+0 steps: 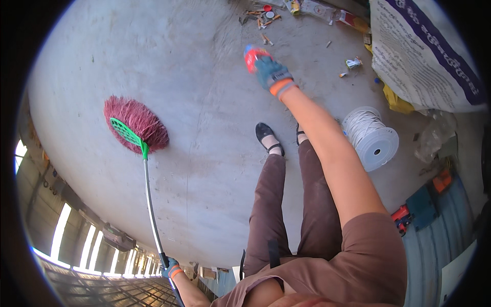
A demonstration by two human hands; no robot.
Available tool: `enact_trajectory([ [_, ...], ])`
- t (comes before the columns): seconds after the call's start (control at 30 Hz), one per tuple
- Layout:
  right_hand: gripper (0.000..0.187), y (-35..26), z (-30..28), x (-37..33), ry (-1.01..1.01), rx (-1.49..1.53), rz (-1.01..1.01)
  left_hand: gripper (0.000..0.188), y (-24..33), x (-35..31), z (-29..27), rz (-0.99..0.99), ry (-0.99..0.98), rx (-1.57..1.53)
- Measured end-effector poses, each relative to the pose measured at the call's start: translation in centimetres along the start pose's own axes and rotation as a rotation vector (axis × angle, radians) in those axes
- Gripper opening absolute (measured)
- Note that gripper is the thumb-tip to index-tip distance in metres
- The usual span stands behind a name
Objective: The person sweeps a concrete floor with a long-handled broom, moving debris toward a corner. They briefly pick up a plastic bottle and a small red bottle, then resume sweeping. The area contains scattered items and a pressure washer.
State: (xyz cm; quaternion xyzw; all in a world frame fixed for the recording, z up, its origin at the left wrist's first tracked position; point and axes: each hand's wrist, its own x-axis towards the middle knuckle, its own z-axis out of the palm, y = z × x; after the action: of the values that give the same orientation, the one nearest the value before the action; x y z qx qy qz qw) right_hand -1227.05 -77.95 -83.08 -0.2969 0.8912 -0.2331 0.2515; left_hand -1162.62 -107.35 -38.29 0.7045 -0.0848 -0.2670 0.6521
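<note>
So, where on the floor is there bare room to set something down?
Bare floor lies between the broom bristles and the black shoes, and beyond the bristles. The right side is crowded: litter, a large sack and a spool of white cord.

Held a long broom (148, 179) in the left hand (170, 268), with dark red bristles (151, 120) over the gray floor (215, 204). Had the right hand (273, 75) out, curled around a red thing (252, 57) with a blue end, too blurry to name. Wore blue gloves (266, 70) with orange cuffs (283, 86) and black shoes (264, 133). Stood near a white spool (381, 148) of string (360, 125). Had trash (267, 19) ahead and a white bag (414, 61) to the right.
</note>
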Motion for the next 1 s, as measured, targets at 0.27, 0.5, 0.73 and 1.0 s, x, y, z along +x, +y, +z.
enact_trajectory([
  [0.27,0.033,2.9,-2.1,-20.6,-0.247,0.041,0.476,0.026,4.3,4.0,2.1,-0.022,-0.130,0.034],
  [0.5,0.043,4.2,3.3,-32.7,-0.186,0.152,0.903,0.030,8.6,4.8,6.4,-0.001,-0.325,0.144],
  [0.73,0.037,8.6,7.2,-40.1,-0.238,0.075,1.075,0.019,0.7,0.3,4.0,0.091,-0.317,0.253],
  [1.0,0.040,7.6,7.0,-46.3,-0.295,0.082,0.967,0.011,5.3,4.1,4.6,-0.033,-0.502,0.239],
])
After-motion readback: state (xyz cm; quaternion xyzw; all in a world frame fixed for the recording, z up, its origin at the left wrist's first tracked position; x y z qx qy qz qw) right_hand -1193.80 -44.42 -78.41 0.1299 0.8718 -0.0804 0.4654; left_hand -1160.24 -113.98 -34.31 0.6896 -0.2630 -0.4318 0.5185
